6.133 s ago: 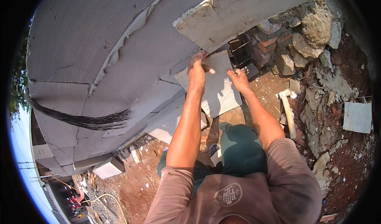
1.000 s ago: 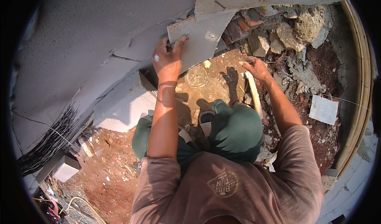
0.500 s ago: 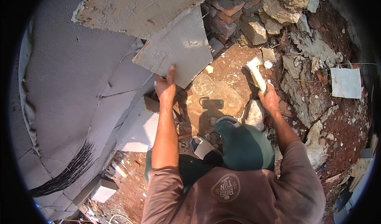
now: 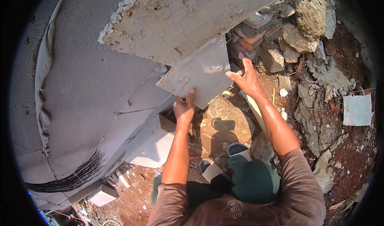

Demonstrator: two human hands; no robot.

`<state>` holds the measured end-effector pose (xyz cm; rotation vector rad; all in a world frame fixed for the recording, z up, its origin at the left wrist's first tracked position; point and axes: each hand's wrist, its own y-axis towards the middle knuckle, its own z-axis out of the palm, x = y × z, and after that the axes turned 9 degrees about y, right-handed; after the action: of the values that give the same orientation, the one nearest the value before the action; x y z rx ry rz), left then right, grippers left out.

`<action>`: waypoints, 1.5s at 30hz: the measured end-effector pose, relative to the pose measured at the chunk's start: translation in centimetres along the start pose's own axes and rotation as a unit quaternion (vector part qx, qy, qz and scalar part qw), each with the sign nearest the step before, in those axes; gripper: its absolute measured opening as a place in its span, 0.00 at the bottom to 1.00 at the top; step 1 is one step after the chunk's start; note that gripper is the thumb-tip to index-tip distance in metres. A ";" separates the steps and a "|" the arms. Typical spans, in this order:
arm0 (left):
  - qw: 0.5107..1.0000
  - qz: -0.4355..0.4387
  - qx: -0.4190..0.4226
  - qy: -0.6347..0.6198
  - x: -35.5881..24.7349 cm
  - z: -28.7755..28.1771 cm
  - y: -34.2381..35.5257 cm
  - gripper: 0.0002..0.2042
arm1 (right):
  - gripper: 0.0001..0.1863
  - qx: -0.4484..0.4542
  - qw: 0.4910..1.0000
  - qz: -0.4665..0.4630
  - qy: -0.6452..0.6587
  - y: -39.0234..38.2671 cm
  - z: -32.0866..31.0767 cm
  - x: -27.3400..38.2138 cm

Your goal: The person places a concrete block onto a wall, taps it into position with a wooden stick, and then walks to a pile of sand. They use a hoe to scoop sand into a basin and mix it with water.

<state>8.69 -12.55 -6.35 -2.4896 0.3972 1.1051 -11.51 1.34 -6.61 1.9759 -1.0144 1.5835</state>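
Note:
My left hand [image 4: 185, 110] grips the lower left edge of a square grey board [image 4: 200, 66], thumb on its face, fingers toward the underside. The board's upper edge meets a large, rough concrete slab [image 4: 156, 22], leaning at the top. My right hand [image 4: 246, 80] is raised at the board's right corner, fingers apart and thumb out at the edge; whether it touches is hard to tell. Beneath that hand, a pale wooden-handled tool [image 4: 255, 108] lies on the ground, partly hidden by my forearm.
Grey wall panels [image 4: 84, 86] fill the left, with a bundle of black wires [image 4: 68, 178]. Broken bricks [image 4: 250, 38] and rubble [image 4: 300, 38] are piled at upper right. A loose white square piece [image 4: 357, 110] lies at right, another pale board [image 4: 148, 150] below the left panels.
My right hand has left the tool's handle and risen to the board's right corner. My left hand stays on the board, which sits a little lower and further right in view.

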 end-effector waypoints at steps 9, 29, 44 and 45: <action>1.000 -0.008 0.016 0.004 0.4 1.7 1.5 0.30 | 0.45 -0.004 0.995 0.020 0.096 4.8 1.7 1.0; 0.969 0.153 -0.128 0.149 -3.1 -0.8 0.7 0.22 | 0.49 -0.076 0.996 -0.041 -0.034 5.3 -1.1 0.8; 0.908 0.232 -0.166 0.306 -5.7 -3.6 0.5 0.13 | 0.35 -0.039 0.999 -0.015 0.016 4.2 -0.1 -2.5; 0.911 0.220 -0.160 0.310 -5.8 -3.7 0.6 0.13 | 0.34 -0.034 0.999 -0.028 -0.021 3.8 -0.7 -2.6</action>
<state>7.06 -14.17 0.12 -3.1173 1.0770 0.4977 -15.05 0.14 -9.31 1.9829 -1.0072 1.4643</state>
